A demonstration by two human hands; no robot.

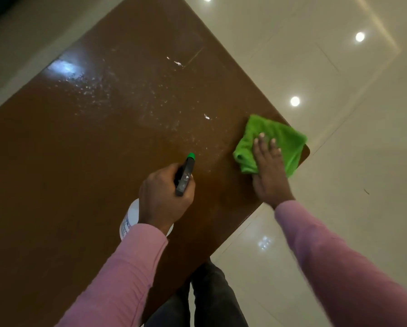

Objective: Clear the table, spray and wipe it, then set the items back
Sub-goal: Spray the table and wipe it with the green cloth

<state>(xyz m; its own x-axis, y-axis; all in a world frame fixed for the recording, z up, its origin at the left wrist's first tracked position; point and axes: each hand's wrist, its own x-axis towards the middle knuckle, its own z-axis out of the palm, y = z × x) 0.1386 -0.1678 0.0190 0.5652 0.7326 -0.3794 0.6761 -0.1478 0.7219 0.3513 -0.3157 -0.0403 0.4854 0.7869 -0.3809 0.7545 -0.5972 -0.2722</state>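
Note:
A glossy brown table [56, 161] fills most of the view, with fine spray droplets scattered across its middle and far part. My left hand [164, 197] grips a white spray bottle [130, 217] by its black trigger head, whose green nozzle [191, 156] points toward the far side. My right hand [267, 168] presses flat, fingers straight, on a folded green microfibre cloth [280, 138] lying at the table's right corner.
Shiny cream floor tiles [339, 90] surround the table on the right and behind, mirroring ceiling lights. My dark trousers [207, 291] show below the table's near edge. Nothing else stands on the tabletop.

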